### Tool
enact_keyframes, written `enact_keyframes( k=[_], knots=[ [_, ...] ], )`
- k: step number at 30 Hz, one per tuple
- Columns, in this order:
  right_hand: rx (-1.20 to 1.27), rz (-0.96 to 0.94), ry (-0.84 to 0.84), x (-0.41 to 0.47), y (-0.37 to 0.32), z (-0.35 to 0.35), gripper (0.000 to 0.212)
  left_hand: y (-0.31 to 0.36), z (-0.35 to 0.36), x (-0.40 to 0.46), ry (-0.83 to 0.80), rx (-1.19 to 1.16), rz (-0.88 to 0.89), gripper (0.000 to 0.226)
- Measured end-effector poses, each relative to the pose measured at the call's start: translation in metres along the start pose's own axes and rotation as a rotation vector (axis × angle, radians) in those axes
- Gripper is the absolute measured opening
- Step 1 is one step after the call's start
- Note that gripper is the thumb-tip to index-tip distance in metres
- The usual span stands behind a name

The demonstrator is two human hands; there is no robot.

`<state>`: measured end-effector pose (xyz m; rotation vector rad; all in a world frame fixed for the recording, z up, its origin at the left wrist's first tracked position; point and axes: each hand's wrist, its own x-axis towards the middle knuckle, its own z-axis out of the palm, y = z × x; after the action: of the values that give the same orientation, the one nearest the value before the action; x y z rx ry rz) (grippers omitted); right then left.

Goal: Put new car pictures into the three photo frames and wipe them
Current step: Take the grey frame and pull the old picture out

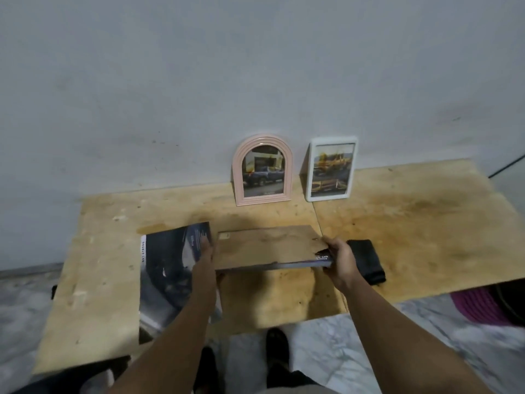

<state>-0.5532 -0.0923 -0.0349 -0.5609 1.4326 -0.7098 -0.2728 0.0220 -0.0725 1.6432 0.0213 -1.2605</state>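
A bare, makeshift home room. Raw plywood boards [412,223] serve as a low table on a marble-patterned floor [355,345], against a scuffed grey wall [199,81] at twelve o'clock.

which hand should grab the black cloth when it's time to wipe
Right. The right hand grips the brown-backed frame at the end beside the black cloth. The left hand holds the opposite end, over the magazine.

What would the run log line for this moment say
stage: third frame held face down above table | hands: left hand and right hand grip its ends | standing at wall: pink arched frame, white frame | nearby: magazine, black cloth
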Motion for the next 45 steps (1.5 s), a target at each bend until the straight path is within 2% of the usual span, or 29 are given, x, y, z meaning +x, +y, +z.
enact_keyframes(
  k=[2, 4, 6, 8, 11, 17, 22, 26, 29, 30, 35, 38, 42, 45],
  knots=[
    [-0.034, 0.027, -0.015, 0.01, 0.005, -0.01, 0.024, -0.044, -0.012, 0.054, 0.066, 0.031, -0.028, 0.115],
    [-0.121, 0.014, -0.034, 0.017, 0.006, -0.016, 0.017, -0.044, -0.009, 0.049, 0.131, 0.142, -0.013, 0.114],
    [-0.248, 0.003, -0.036, 0.02, 0.004, -0.015, 0.019, -0.01, 0.014, -0.004, 0.16, 0.266, -0.015, 0.09],
    [-0.39, -0.022, -0.013, 0.024, 0.005, -0.014, 0.037, -0.004, 0.026, -0.014, 0.167, 0.343, -0.032, 0.066],
    [-0.541, -0.06, -0.018, 0.036, 0.012, -0.015, 0.049, -0.01, 0.031, -0.012, 0.208, 0.447, -0.082, 0.054],
    [-0.714, -0.093, -0.005, 0.041, 0.019, -0.02, 0.056, -0.03, 0.031, -0.011, 0.172, 0.534, -0.018, 0.044],
    [-0.902, -0.212, 0.109, 0.041, 0.021, -0.024, 0.051, -0.033, 0.037, -0.017, 0.148, 0.607, 0.01, 0.058],
    [-0.906, -0.2, 0.114, 0.04, 0.028, -0.022, 0.051, -0.038, 0.039, -0.02, 0.132, 0.598, 0.019, 0.068],
    [-0.801, -0.179, 0.124, 0.042, 0.029, -0.023, 0.05, -0.039, 0.038, -0.022, 0.11, 0.617, 0.021, 0.094],
    [-0.744, -0.169, 0.131, 0.044, 0.03, -0.026, 0.049, -0.038, 0.038, -0.022, 0.1, 0.618, 0.027, 0.095],
    [-0.64, -0.147, 0.143, 0.056, 0.035, -0.037, 0.041, -0.038, 0.037, -0.021, 0.07, 0.594, 0.045, 0.092],
    [-0.609, -0.129, 0.148, 0.061, 0.039, -0.038, 0.032, -0.04, 0.036, -0.019, 0.051, 0.611, 0.045, 0.079],
    [-0.588, -0.121, 0.148, 0.07, 0.042, -0.04, 0.027, -0.041, 0.036, -0.018, 0.051, 0.576, 0.045, 0.084],
    [-0.587, -0.102, 0.122, 0.078, 0.043, -0.04, 0.026, -0.041, 0.038, -0.015, 0.055, 0.6, 0.04, 0.066]
  ],
)
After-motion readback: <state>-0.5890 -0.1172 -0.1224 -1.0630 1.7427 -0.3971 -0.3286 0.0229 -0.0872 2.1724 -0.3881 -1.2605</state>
